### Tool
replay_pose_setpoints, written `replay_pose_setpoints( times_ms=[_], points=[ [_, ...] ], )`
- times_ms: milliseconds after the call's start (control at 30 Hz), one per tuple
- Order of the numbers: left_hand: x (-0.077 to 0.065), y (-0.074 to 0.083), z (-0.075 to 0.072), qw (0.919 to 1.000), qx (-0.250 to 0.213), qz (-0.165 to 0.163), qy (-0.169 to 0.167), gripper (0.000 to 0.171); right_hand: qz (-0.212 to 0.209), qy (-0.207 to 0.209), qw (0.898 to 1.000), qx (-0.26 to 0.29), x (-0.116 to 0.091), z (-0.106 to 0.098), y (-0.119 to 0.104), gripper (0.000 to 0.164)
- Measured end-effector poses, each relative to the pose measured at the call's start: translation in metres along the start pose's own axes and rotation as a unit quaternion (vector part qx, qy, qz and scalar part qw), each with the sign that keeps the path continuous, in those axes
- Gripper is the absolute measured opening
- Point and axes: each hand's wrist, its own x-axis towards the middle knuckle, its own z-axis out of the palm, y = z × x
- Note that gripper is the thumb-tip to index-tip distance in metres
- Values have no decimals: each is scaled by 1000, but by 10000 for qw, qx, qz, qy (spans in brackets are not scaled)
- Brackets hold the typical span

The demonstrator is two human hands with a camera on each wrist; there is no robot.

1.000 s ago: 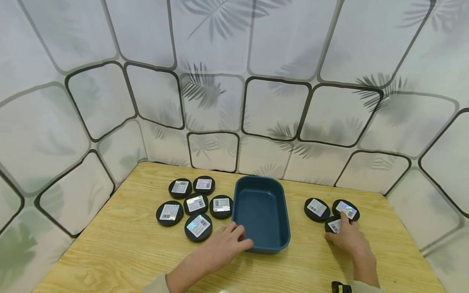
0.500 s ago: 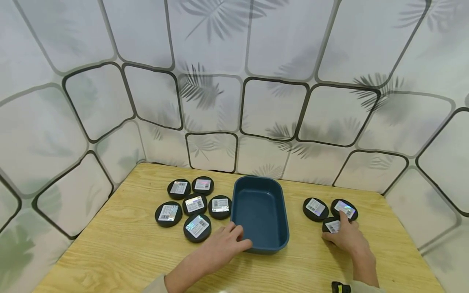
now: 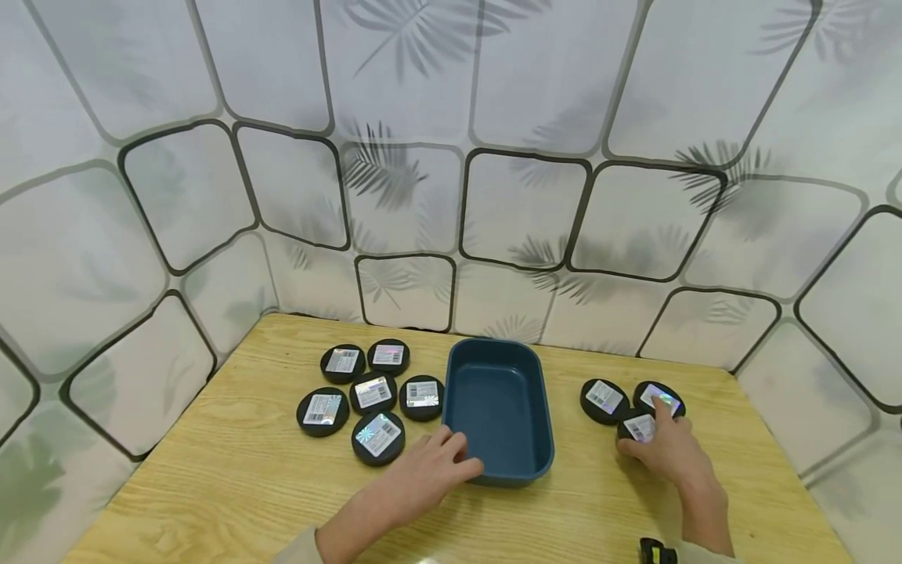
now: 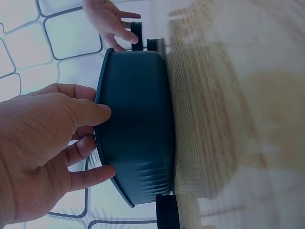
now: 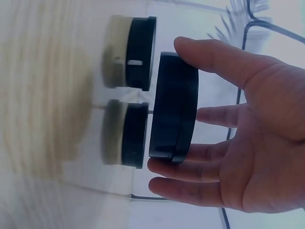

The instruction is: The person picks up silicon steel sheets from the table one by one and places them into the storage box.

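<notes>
Outside the bin (image 3: 499, 423), nine black discs (image 3: 640, 428)

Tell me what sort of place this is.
Probably an indoor tabletop workspace, perhaps a makeshift booth: leaf-patterned screening around a wooden table, with a blue tub and black discs.

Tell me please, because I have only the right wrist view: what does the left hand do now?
Observer: The left hand holds the rim of the blue bin, at its near-left corner.
Operator: Thank you. Besides the three black discs in my view, do other discs exist?
Observer: Yes, six more black discs lie on the table, to the left of the bin.
Operator: And the disc in the right hand, does its top carry something?
Observer: Yes, a whitish label.
</notes>
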Motion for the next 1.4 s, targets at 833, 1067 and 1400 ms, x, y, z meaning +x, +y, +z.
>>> replay_pose_setpoints(
  times_ms=[833,1067,1400],
  points=[
    [0,1,-1,9999,-37,-46,-135,24,-1057,540,9929,85,-20,1,-58,103],
    [0,0,-1,9999,-23,-36,-109,24,-1441,646,9869,325,-29,7,-78,97],
    [0,1,-1,9999,-24,-35,-142,24,-1670,188,9835,663,-34,19,-108,92]
  ],
)
